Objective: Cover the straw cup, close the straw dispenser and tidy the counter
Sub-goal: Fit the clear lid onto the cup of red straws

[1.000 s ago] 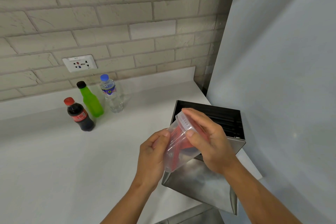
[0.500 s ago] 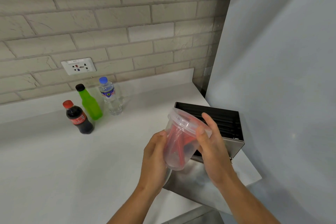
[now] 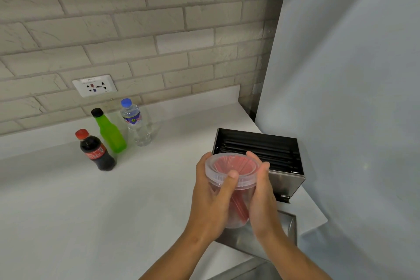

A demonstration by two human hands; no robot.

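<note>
A clear plastic straw cup (image 3: 236,207) with red straws inside is held upright above the counter, its clear lid (image 3: 234,167) on top. My left hand (image 3: 211,200) wraps its left side with the thumb on the lid's rim. My right hand (image 3: 261,198) grips its right side. Behind it stands the steel straw dispenser (image 3: 286,179), open at the top, with black straws lying inside. Its steel lid (image 3: 261,238) lies flat on the counter under my hands.
A cola bottle (image 3: 95,152), a green bottle (image 3: 109,132) and a water bottle (image 3: 136,123) stand on the white counter (image 3: 91,211) near the brick wall. A wall socket (image 3: 94,85) sits above them. A grey panel (image 3: 352,98) borders the right.
The cup has turned from tilted to upright between my hands, and the lid now faces up. My right hand moved from the lid's top to the cup's side.
</note>
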